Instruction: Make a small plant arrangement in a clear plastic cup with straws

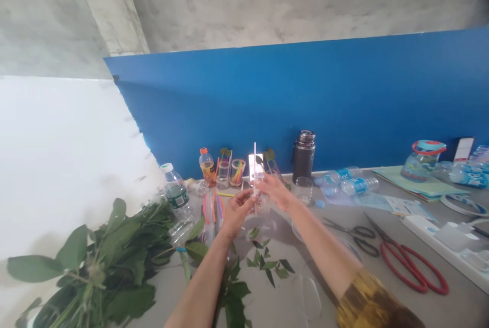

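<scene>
At the frame's centre, a pale straw (255, 157) stood nearly upright between the left hand (240, 210) and right hand (275, 190), both half-curled against its lower length, neither clearly nearer, exact grip indistinguishable.

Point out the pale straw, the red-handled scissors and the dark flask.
Pale straw (255, 162), head view: its upper length.
Red-handled scissors (408, 261), head view: the handles.
Dark flask (303, 161), head view: its body.
</scene>
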Available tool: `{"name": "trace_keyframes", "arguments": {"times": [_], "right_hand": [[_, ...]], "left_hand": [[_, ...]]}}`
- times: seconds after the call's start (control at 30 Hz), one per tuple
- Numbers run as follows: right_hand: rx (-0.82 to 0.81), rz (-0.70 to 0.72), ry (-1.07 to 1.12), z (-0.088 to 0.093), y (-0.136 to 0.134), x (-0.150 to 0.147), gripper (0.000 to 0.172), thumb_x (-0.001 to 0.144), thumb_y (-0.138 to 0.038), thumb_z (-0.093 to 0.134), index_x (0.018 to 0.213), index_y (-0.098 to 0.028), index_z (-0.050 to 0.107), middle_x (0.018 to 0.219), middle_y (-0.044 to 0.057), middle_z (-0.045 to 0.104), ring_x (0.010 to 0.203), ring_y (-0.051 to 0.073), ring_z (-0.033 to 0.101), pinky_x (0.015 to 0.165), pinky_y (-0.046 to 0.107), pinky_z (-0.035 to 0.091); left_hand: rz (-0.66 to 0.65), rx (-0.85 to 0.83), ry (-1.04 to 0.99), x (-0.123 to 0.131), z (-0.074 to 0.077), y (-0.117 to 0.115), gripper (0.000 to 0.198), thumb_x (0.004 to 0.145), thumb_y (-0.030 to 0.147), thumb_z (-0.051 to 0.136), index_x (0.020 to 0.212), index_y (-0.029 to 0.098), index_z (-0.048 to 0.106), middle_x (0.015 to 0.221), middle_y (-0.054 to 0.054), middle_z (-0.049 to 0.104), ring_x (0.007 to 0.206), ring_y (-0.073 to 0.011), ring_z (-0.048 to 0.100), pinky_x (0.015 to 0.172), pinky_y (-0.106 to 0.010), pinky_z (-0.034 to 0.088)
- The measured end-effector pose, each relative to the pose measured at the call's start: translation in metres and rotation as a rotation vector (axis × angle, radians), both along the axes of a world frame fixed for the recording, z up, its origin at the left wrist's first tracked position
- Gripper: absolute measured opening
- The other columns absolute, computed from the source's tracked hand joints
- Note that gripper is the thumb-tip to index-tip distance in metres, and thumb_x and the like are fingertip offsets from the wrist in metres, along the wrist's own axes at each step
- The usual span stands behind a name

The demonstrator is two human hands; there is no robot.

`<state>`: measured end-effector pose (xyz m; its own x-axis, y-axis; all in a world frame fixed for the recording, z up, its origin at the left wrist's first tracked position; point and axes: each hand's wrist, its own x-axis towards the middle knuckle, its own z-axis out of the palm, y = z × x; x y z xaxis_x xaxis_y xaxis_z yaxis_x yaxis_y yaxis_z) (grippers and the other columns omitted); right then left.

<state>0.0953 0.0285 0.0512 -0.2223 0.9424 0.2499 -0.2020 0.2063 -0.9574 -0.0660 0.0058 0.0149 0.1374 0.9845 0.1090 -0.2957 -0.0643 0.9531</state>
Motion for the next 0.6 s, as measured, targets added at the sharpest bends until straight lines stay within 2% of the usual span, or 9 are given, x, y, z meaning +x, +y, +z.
{"name": "trace_keyframes", "arguments": {"times": [0.07, 0.17, 0.33, 0.5, 0.6], "right_hand": [[0.018, -0.059, -0.066, -0.0004, -0.0006, -0.0031, 0.048, 0.067, -0.047, 0.086, 0.103, -0.02, 0.07, 0.09, 0.005, 0.073, 0.074, 0.018, 0.064, 0.067, 0.033, 0.051], [0.028, -0.104, -0.078, -0.0011, 0.0003, -0.0051, 0.044, 0.066, -0.046, 0.086, 0.097, -0.018, 0.07, 0.084, 0.003, 0.071, 0.075, 0.018, 0.063, 0.068, 0.031, 0.05], [-0.039, -0.095, 0.044, 0.0027, -0.0017, -0.0069, 0.047, 0.063, -0.043, 0.087, 0.099, -0.018, 0.069, 0.084, 0.005, 0.071, 0.077, 0.02, 0.065, 0.069, 0.033, 0.051], [-0.007, -0.193, 0.012, 0.0044, -0.0027, -0.0093, 0.048, 0.063, -0.038, 0.085, 0.103, -0.019, 0.067, 0.083, 0.002, 0.069, 0.076, 0.018, 0.062, 0.07, 0.032, 0.049], [0.011, -0.206, -0.015, 0.0021, -0.0008, -0.008, 0.045, 0.065, -0.038, 0.085, 0.102, -0.019, 0.067, 0.083, 0.001, 0.068, 0.076, 0.017, 0.061, 0.071, 0.032, 0.049]], "left_hand": [[0.0, 0.015, 0.032, 0.0012, 0.002, -0.0019, 0.059, 0.062, 0.048, 0.09, 0.107, 0.015, 0.072, 0.091, -0.008, 0.076, 0.083, -0.0228, 0.073, 0.073, -0.034, 0.06], [0.01, 0.026, 0.016, 0.0026, 0.0019, -0.0027, 0.058, 0.064, 0.048, 0.088, 0.109, 0.017, 0.068, 0.093, -0.008, 0.074, 0.083, -0.0222, 0.073, 0.071, -0.033, 0.059], [0.057, 0.096, 0.015, 0.002, -0.0044, 0.0007, 0.052, 0.067, 0.044, 0.087, 0.109, 0.02, 0.067, 0.115, -0.01, 0.067, 0.097, -0.0227, 0.069, 0.073, -0.032, 0.058], [0.002, 0.133, 0.005, 0.0004, -0.0057, 0.0011, 0.05, 0.068, 0.04, 0.086, 0.11, 0.02, 0.067, 0.102, -0.008, 0.07, 0.096, -0.0228, 0.069, 0.079, -0.034, 0.056], [-0.006, 0.117, 0.034, 0.0009, -0.0027, -0.001, 0.05, 0.068, 0.038, 0.087, 0.11, 0.02, 0.066, 0.097, -0.006, 0.07, 0.093, -0.0226, 0.07, 0.08, -0.034, 0.055]]}}
